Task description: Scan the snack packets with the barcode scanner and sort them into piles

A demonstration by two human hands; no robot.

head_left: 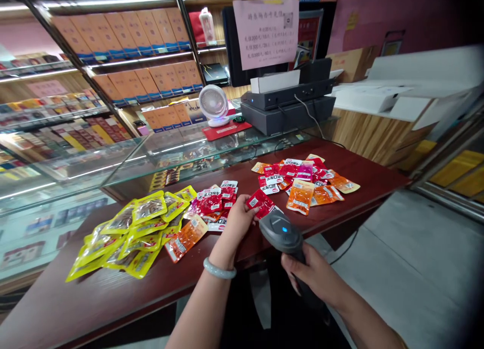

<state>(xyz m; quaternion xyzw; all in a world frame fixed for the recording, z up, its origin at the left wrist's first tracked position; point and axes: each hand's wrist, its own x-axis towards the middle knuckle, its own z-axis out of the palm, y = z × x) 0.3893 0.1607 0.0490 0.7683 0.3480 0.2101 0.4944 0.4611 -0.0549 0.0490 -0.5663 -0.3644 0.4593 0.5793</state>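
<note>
My left hand (242, 217), a pale bangle on its wrist, pinches a red snack packet (260, 204) by its left edge, barcode facing up. My right hand (308, 268) is wrapped around the handle of a dark grey barcode scanner (280, 230), whose blue light glows. The scanner's head points at the red packet and covers its lower right part. Left of my left hand lie red snack packets (212, 200), an orange packet (186, 237) and a heap of yellow packets (139, 228). Beyond the scanner is a pile of red and orange packets (302, 175).
The packets lie on a dark red-brown desk (124, 298). Behind it are a glass display case (170, 152), a small white fan (214, 104) and a black cash register base (287, 109). Shelves of orange boxes (136, 31) stand at the back. A cable hangs at the right.
</note>
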